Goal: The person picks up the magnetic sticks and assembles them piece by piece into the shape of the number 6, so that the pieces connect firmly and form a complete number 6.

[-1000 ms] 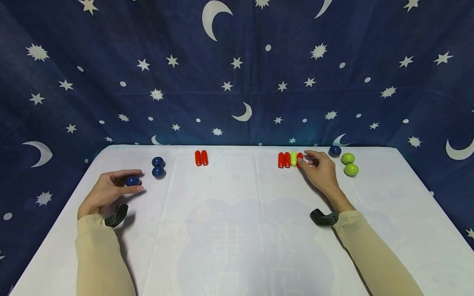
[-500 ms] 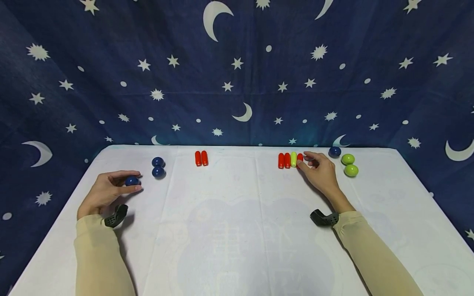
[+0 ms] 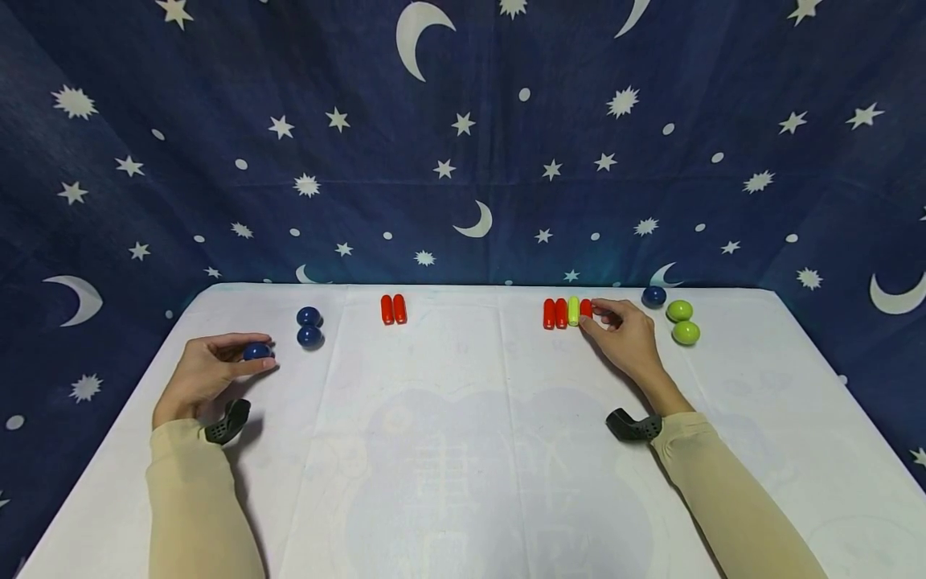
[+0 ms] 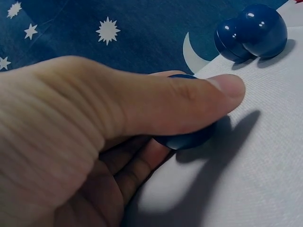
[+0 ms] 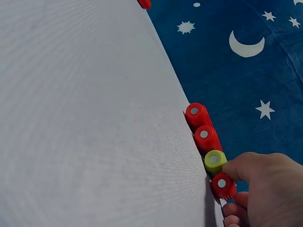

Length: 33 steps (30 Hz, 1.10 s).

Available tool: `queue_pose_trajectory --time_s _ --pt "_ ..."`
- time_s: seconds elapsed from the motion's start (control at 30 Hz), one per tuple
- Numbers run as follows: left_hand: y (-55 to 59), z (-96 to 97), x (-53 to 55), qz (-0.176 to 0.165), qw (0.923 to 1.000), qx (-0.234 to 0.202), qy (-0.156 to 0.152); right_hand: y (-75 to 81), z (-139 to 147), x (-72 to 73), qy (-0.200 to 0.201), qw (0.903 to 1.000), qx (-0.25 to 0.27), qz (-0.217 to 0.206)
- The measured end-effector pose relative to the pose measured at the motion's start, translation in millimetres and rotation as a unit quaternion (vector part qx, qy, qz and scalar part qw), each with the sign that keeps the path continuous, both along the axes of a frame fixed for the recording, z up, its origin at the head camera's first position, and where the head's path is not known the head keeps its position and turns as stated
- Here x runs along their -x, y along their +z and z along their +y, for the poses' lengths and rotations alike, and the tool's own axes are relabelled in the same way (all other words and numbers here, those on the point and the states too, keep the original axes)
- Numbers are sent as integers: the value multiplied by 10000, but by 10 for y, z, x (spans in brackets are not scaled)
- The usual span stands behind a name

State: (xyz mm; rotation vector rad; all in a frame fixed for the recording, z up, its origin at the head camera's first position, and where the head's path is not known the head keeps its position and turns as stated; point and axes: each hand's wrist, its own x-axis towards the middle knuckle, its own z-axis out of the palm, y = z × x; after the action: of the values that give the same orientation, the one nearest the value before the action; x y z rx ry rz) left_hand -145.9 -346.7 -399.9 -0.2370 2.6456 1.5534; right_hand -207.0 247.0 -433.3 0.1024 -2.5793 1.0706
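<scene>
At the left of the table my left hand (image 3: pixel 205 372) holds a glossy blue ball (image 3: pixel 257 351) between thumb and fingers; the thumb covers much of the ball in the left wrist view. Two more blue balls (image 3: pixel 309 328) stand touching, just right of that hand. On the other side my right hand (image 3: pixel 625 334) pinches a red rod (image 5: pixel 223 185) with a pale round end, partly covered by the fingers. This rod is the rightmost of a row, beside a yellow-green rod (image 3: pixel 574 311) and two other red rods (image 3: pixel 555 314).
Two red rods (image 3: pixel 394 310) lie side by side at the back, left of centre. Right of my right hand are one blue ball (image 3: pixel 654 297) and two green balls (image 3: pixel 683 322). A dark cloth (image 3: pixel 463 153) with moons and stars rises behind the white table (image 3: pixel 448 458).
My left hand has shifted very slightly left with the blue ball. My right thumb has slid a little toward the near end of the red rod; the row stays in place.
</scene>
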Motion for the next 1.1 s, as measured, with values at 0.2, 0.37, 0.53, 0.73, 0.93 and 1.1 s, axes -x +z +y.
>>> queue_pose_trajectory --time_s 0.2,0.37,0.53,0.73,0.93,1.1 --pt "5 13 12 -59 9999 59 57 -4 -12 -1 -311 9994 -112 38" --pt "4 19 24 -103 9999 83 75 -9 -5 -1 -484 9987 -126 6" --pt "11 23 22 -78 9999 5 72 -24 7 5 -492 9987 -145 44" --pt "24 16 13 -131 9999 59 67 -31 14 10 -487 9987 -106 136" --pt "27 22 9 -34 9999 127 48 -16 40 9 -433 9990 -14 58" --pt "39 39 11 122 9999 99 -6 -5 71 2 -360 9991 146 -159"
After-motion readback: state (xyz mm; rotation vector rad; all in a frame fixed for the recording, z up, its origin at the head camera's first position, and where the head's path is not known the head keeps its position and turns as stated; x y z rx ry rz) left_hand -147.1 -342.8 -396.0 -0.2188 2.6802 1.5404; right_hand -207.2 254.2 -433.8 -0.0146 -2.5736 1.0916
